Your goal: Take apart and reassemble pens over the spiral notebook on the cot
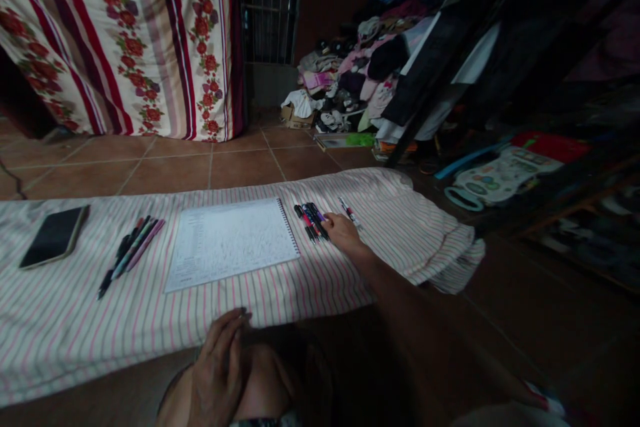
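Observation:
My right hand [343, 232] reaches over the striped cloth, its fingers closed at the right side of a bunch of pens [309, 219]. The fingertips are on a pen with a purple part [321, 216]; its lower end is partly hidden. Just right of that hand, a white patterned pen [349, 211] lies apart. My left hand [219, 363] rests on my knee, fingers loosely stretched; a small dark spot shows at its fingertips, too unclear to name. Between the hands and farther back lies a spiral notebook [235, 240], its page covered in faint writing.
Several more pens [133, 247] lie left of the notebook, and a dark-screened phone [54, 237] is at the far left. The striped cloth [280, 293] covers the low surface. Beyond stand a floral curtain [150, 33], a clothes heap [360, 73] and a baby walker-like item [505, 177].

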Demonstrator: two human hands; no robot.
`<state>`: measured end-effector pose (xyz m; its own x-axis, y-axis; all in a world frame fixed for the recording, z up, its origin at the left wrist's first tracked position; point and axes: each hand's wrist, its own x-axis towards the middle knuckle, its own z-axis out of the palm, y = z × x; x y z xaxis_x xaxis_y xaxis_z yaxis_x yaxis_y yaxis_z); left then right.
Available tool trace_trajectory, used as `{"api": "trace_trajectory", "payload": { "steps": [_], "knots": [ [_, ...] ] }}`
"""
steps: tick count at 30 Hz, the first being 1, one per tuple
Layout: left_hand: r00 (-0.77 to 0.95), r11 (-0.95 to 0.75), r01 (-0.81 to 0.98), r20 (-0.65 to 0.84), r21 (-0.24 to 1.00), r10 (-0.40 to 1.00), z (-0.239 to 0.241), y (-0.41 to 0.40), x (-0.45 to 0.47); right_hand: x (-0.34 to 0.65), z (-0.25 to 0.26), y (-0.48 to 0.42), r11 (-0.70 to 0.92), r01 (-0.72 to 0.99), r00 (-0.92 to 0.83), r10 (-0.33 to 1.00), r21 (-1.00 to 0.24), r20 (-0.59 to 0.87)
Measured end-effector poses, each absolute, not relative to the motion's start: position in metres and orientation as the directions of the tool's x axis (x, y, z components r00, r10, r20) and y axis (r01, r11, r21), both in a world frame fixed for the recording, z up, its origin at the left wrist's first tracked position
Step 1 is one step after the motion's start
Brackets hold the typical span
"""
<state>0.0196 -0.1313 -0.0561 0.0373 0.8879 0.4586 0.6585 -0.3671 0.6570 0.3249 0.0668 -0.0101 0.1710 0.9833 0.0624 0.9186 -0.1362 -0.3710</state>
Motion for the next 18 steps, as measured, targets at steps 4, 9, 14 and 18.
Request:
{"api": "trace_trajectory", "payload": {
  "steps": [4, 9, 14, 18],
  "knots": [
    [0.054, -0.396, 0.666, 0.489, 0.632, 0.871, -0.052, -0.131, 0.021, 0.325, -0.016, 0.064, -0.154, 0.902, 0.203, 0.976, -0.403, 0.081],
    [0.038, -0.396, 0.656, 0.496, 0.642, 0.867, -0.05, -0.131, 0.022, 0.326, -0.018, 0.057, -0.139, 0.881, 0.221, 0.966, -0.452, 0.133],
    [0.01, -0.376, 0.632, 0.478, 0.677, 0.878, -0.048, -0.13, 0.025, 0.308, -0.011, 0.031, -0.031, 0.879, 0.197, 0.932, -0.476, 0.304],
    [0.015, -0.396, 0.621, 0.495, 0.677, 0.869, -0.04, -0.13, 0.028, 0.273, -0.01, -0.013, 0.221, 0.813, 0.121, 0.841, -0.539, 0.527]
  ]
}}
